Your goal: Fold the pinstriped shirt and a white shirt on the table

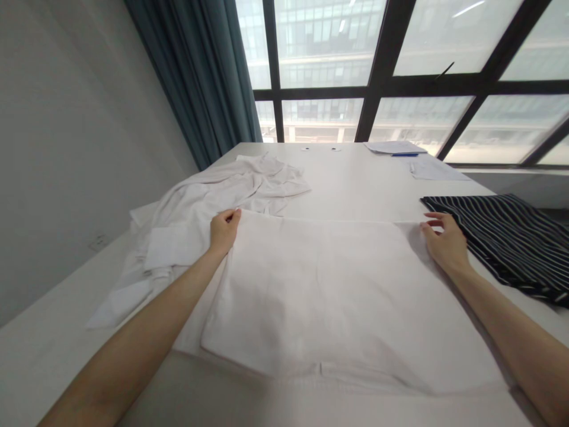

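A folded white garment point(338, 284) lies spread across the table in front of me, with a stitched seam along its near edge. At its far left corner, my left hand point(225, 230) is closed in a pinch on the fabric. My right hand point(444, 240) is at the far right corner, with thumb and fingertips on the cloth edge and one finger slightly raised. Between the two hands the far edge runs nearly straight. My right forearm covers part of the garment's right side.
A crumpled heap of white clothing point(195, 207) lies left of the garment. On the right is a black-and-white striped cloth point(511, 237). Papers point(395, 146) with a blue pen point(404, 155) sit at the table's far right. A blue curtain point(200, 71) and windows stand beyond.
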`<state>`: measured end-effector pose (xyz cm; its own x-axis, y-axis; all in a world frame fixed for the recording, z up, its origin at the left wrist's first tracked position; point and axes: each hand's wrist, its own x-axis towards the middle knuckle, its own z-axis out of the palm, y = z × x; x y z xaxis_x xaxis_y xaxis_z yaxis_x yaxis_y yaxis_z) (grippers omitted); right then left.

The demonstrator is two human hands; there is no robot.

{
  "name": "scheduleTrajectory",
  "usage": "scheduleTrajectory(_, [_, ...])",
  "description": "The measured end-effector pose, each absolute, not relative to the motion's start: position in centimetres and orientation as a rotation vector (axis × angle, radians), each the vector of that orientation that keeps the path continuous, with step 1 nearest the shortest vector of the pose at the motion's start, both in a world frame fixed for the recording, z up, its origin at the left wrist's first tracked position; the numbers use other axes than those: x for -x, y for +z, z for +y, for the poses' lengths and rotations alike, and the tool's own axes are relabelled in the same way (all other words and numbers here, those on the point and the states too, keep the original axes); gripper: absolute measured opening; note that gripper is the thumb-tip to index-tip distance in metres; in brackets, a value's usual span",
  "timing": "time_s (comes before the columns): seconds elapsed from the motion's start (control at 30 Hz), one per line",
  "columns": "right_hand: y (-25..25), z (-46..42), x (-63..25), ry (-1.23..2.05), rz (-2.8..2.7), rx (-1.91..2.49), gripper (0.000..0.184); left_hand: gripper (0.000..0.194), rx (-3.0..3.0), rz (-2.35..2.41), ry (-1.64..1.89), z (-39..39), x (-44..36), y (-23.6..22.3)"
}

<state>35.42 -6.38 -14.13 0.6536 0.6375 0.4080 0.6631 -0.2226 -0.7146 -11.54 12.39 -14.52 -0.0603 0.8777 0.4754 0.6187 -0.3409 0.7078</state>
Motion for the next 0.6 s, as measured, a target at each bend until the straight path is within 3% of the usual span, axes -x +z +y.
scheduleTrajectory(0.27, [-14.62, -6.17, -35.75, -0.008, -1.035, 1.867, 0.038, 0.035, -1.957, 1.628, 1.34, 12.38, 11.5, -14.49])
scheduleTrajectory(0.6, [-14.91, -5.94, -35.91, 0.171, -0.993, 1.665, 0.054, 0.03, -1.967, 1.679, 1.296, 12.01, 11.35, -14.12])
